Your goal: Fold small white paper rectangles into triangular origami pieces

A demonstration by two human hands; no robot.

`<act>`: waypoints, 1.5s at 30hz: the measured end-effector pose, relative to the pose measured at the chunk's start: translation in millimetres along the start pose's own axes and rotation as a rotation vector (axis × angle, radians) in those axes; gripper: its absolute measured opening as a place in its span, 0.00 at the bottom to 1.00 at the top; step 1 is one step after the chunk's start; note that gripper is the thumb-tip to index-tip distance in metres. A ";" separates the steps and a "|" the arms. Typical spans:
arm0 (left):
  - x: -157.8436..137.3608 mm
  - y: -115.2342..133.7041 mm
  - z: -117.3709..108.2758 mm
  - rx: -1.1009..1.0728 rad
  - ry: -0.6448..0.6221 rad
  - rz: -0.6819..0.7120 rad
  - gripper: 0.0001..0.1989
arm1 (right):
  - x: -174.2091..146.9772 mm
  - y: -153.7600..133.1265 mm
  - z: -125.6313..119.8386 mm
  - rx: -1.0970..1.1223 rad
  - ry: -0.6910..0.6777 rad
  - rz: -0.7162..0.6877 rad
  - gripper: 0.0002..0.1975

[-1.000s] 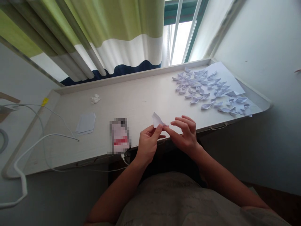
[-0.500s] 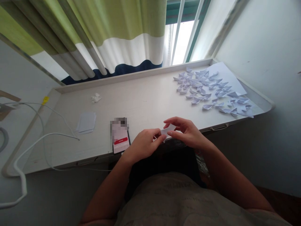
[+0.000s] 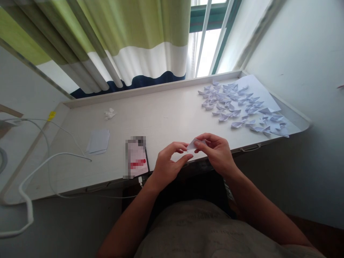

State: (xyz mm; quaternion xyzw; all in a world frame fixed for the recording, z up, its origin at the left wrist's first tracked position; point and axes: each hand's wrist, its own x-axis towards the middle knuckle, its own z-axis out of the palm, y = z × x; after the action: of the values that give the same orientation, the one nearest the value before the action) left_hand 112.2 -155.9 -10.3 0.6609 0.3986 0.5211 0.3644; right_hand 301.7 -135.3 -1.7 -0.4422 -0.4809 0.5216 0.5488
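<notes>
A small folded piece of white paper (image 3: 191, 144) is held above the desk's front edge. My right hand (image 3: 219, 152) pinches it between thumb and fingers. On the paper's left side is my left hand (image 3: 169, 163), its thumb and fingers spread apart; the fingertips are close to the paper's left edge, and I cannot tell whether they touch it. Many small folded paper boats (image 3: 224, 116) lie grouped on the right part of the desk. To the left of my left hand lies a phone (image 3: 138, 156), partly blurred out.
A stack of white paper slips (image 3: 98, 141) and a crumpled white tissue (image 3: 109, 114) lie on the left of the white desk (image 3: 161, 104). White cables (image 3: 67, 154) cross its left end. A larger white sheet (image 3: 259, 91) lies at the back right, beside the wall.
My left thumb and fingers have let go of the paper and spread apart. My right hand now pinches the paper, which has turned. The view has shifted slightly.
</notes>
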 end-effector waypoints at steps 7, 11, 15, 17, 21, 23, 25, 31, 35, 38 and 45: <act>-0.2 -3.7 3.1 0.008 0.090 -0.011 0.04 | -2.1 4.3 4.0 0.085 -0.043 0.011 0.14; -0.8 -9.8 7.3 -0.117 0.191 -0.163 0.10 | -2.4 6.6 6.6 0.095 -0.077 -0.021 0.14; 0.2 -17.0 10.7 -0.137 0.288 -0.157 0.13 | -4.5 9.5 10.3 0.124 -0.096 -0.026 0.14; 0.5 -19.2 9.5 -0.016 0.304 -0.052 0.10 | -5.0 10.0 11.5 0.141 -0.090 -0.010 0.14; 0.8 -20.4 3.8 0.206 0.230 0.176 0.06 | -4.2 8.4 12.1 0.160 -0.049 0.028 0.16; 0.9 -19.8 1.4 0.222 0.196 0.218 0.06 | -4.0 7.1 11.8 0.154 -0.039 0.025 0.17; 1.1 -18.4 0.1 0.220 0.184 0.185 0.06 | -4.2 5.9 11.2 0.133 -0.045 0.010 0.17; 2.5 -11.3 -1.1 0.077 0.112 -0.119 0.05 | -4.1 6.0 7.7 0.032 -0.068 -0.053 0.15; 4.8 -9.4 -4.0 0.030 0.048 -0.236 0.07 | -4.8 11.6 3.0 -0.011 -0.081 -0.135 0.13; 5.5 -10.1 -7.8 0.034 0.015 -0.263 0.10 | -6.9 17.7 -2.6 -0.122 -0.080 -0.257 0.15; 5.9 -11.0 -4.0 -0.086 0.065 -0.302 0.18 | -9.2 20.2 -9.8 -0.415 0.003 -0.697 0.09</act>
State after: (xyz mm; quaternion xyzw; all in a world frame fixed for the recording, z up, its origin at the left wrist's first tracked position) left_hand 107.5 -145.7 -17.1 0.5601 0.4823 0.4982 0.4533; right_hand 308.6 -143.0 -23.7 -0.3546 -0.6963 0.1955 0.5926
